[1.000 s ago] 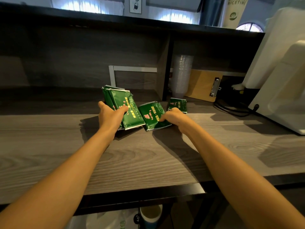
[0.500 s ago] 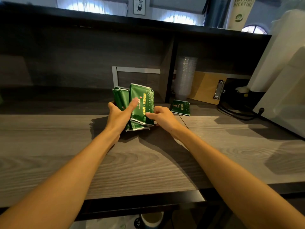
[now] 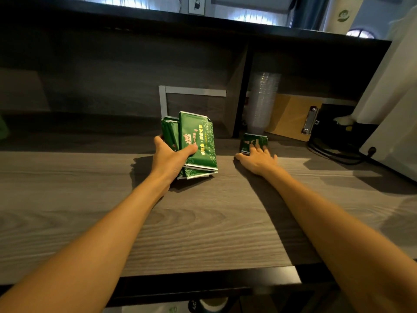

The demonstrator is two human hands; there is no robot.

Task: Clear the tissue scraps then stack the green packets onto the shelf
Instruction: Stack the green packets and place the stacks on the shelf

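Under right grip (image 3: 257, 160), lone packet (image 3: 253, 140) — green packets (image 3: 199, 141) in left grip (image 3: 169, 159)

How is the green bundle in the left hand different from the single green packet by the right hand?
The bundle is several packets, propped up on end; the single packet lies flat on the counter. The left hand grips the bundle, while straight fingers of the right hand only rest on the single packet. Both are green.

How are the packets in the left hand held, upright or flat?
Upright: the packets show their printed face, short ends at top and bottom; the left hand grips them from the side.
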